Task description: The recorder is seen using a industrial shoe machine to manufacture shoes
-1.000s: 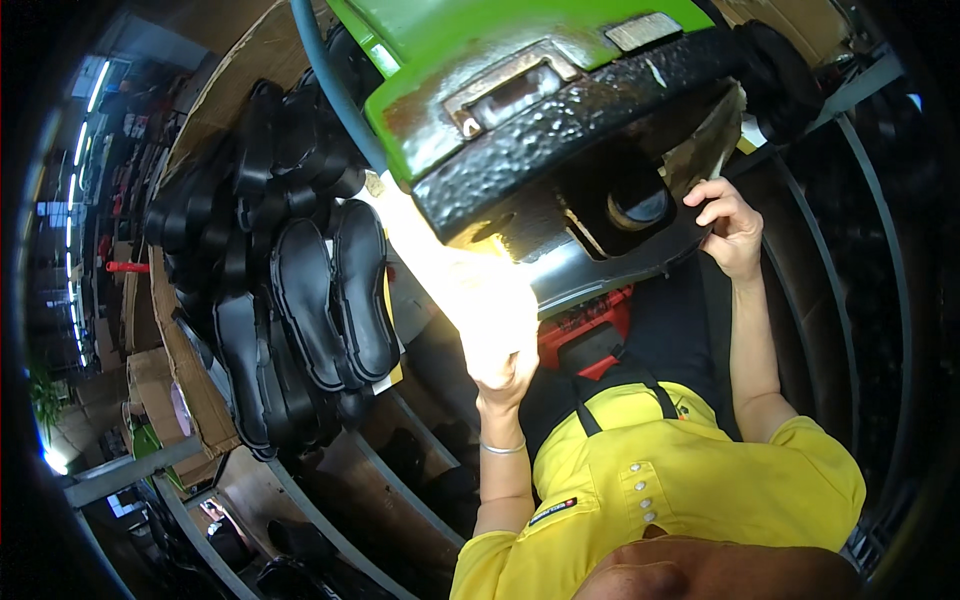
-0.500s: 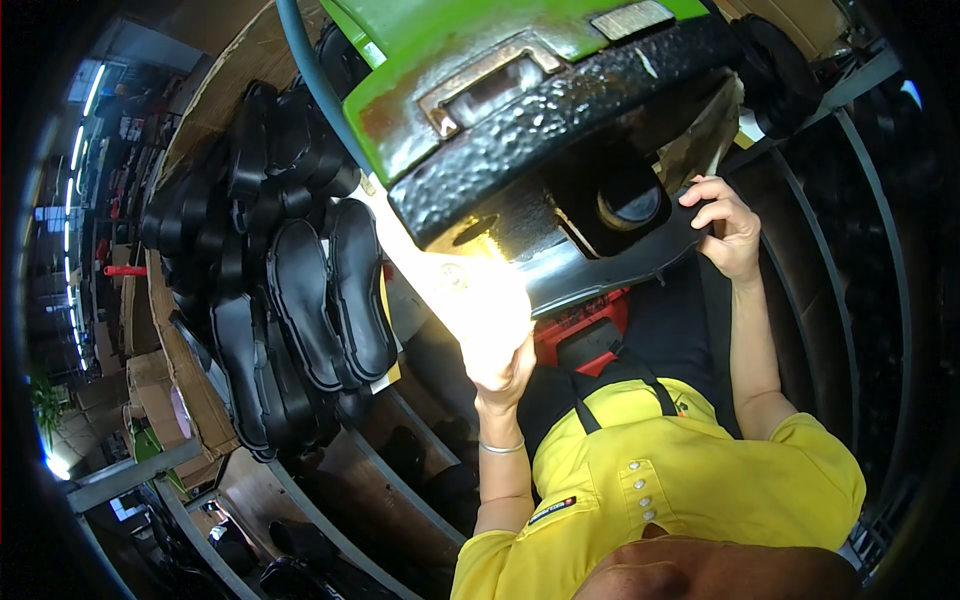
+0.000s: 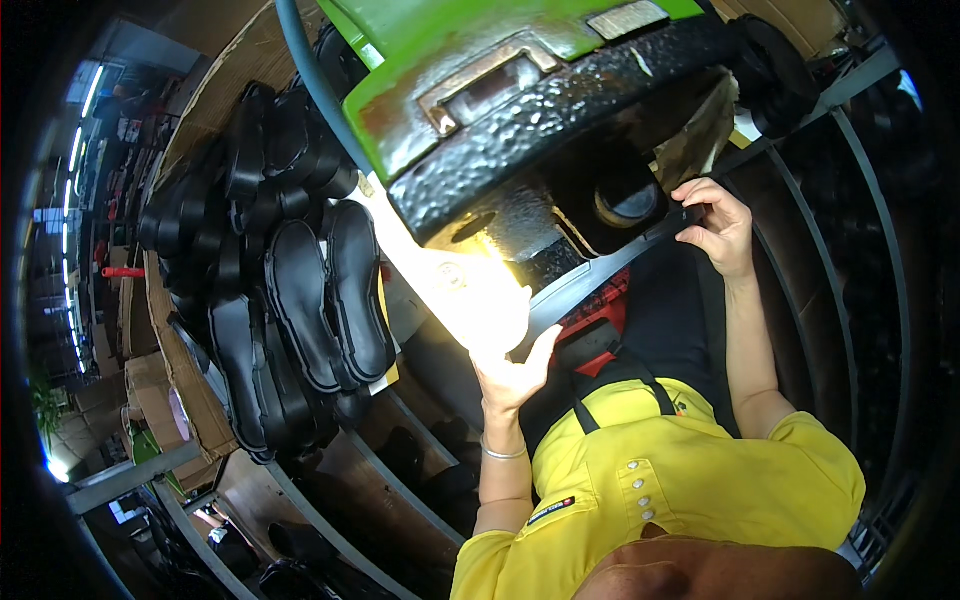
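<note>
Under the green and black machine head (image 3: 560, 110), my left hand (image 3: 510, 370) is open beside a glaring lamp. Its thumb points up and away from the fingers, which are nearly washed out by the light; nothing shows in its grasp. My right hand (image 3: 715, 225) pinches the end of a black piece (image 3: 684, 216) between thumb and fingers, to the right of the machine's dark round knob (image 3: 628, 202). Most of that piece is hidden under the machine or blends with the dark clothing, so its full shape cannot be told.
Black shoe soles (image 3: 300, 300) are piled on the left beside a cardboard sheet (image 3: 190, 370). A grey-blue hose (image 3: 315, 75) runs down the machine's left side. Metal rack bars (image 3: 400, 440) curve below, with more racks (image 3: 880, 210) at right. A red and black seat (image 3: 597, 335) sits at my lap.
My left thumb has opened away from the black piece's edge. The broad black surface between my hands no longer shows. My right hand has shifted slightly down and left, its fingers now pinched.
</note>
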### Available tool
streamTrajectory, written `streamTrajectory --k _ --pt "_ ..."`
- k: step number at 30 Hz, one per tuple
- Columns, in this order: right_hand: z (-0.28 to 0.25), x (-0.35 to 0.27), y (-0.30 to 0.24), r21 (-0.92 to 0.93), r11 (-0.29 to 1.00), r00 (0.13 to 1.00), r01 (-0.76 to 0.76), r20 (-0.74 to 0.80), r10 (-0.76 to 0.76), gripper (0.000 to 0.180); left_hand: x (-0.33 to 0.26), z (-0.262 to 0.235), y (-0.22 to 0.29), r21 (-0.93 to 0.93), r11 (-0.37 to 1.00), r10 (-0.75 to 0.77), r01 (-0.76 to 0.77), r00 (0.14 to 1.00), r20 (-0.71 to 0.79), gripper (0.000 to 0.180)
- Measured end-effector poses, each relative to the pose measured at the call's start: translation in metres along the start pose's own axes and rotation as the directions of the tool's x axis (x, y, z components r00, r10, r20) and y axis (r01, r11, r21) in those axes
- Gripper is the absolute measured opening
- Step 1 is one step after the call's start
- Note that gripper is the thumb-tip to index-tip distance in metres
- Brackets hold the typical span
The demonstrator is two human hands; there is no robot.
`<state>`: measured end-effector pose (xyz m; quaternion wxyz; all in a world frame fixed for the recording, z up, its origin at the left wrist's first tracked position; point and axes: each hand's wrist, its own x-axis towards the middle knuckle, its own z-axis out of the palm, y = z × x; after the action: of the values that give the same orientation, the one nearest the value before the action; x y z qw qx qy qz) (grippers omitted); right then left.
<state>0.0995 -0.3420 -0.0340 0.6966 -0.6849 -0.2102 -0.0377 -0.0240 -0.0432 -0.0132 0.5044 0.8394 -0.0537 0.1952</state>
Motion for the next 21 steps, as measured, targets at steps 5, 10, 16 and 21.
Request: streamTrajectory --k 5,10,16,21 --pt "-0.001 0.001 0.003 0.027 1.0 1.0 0.013 -0.005 -0.013 0.036 -0.002 0.004 -0.003 -0.076 0.995 -0.06 0.059 0.998 -0.017 0.058" --pt "-0.001 0.001 0.004 0.049 0.999 1.0 0.001 -0.005 0.0 0.036 -0.004 0.004 -0.002 -0.085 0.99 -0.115 0.114 0.993 -0.01 0.056" --pt "-0.001 0.0 0.007 0.079 0.997 1.0 -0.026 -0.003 0.026 0.036 -0.005 0.004 -0.006 -0.048 0.998 -0.047 0.045 0.998 -0.04 0.057" --pt "0.0 0.0 0.009 0.082 0.996 0.999 -0.042 -0.006 0.042 0.036 -0.007 0.005 -0.012 -0.039 0.996 -0.084 0.084 0.996 -0.006 0.06"
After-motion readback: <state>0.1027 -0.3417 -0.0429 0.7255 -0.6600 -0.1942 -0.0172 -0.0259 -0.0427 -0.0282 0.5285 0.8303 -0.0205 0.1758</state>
